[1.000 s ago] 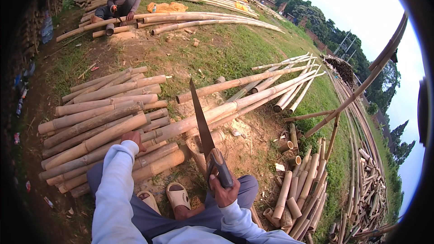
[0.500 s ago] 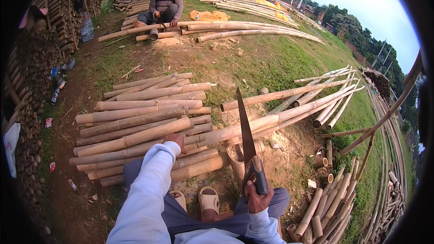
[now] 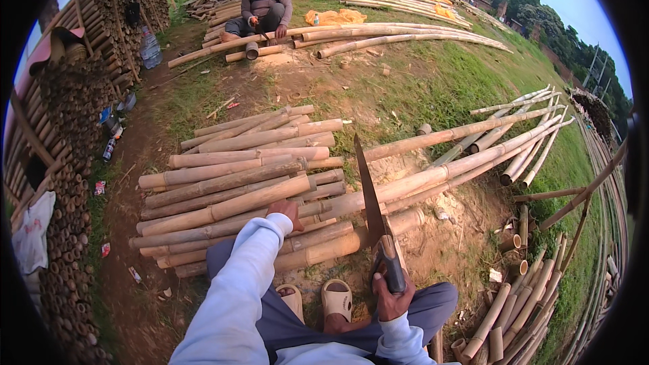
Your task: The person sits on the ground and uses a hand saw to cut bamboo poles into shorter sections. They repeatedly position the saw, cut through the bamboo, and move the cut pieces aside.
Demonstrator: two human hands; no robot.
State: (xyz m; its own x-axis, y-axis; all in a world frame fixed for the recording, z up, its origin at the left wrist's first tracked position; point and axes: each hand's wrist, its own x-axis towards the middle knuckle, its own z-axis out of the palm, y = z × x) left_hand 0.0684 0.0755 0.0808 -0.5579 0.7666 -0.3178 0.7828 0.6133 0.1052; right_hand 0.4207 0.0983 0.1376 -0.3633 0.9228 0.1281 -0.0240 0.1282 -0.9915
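My right hand [image 3: 392, 295] is wrapped round the dark handle of a handsaw [image 3: 372, 209], whose long tapering blade points up and away from me. That blade crosses in front of a long bamboo pole [image 3: 405, 184]; I cannot tell whether its teeth touch the pole. My left hand [image 3: 286, 213] is closed on the pole's near-left end, with its fingertips partly hidden. Left of it lies a stack of cut bamboo lengths [image 3: 233, 197]. A thicker bamboo length [image 3: 324, 250] lies nearer my feet, passing behind the saw.
Several long poles [image 3: 520, 134] spread out to the right. Short bamboo offcuts [image 3: 517, 307] are heaped at lower right. Across the grass a seated person [image 3: 265, 10] works at other poles [image 3: 405, 32]. A tall bamboo stack [image 3: 74, 230] lines the left side.
The whole view has shifted, so the surroundings sit further right. Against the pole, the saw and my right hand are slightly further left. My left hand keeps its place at the pole's end.
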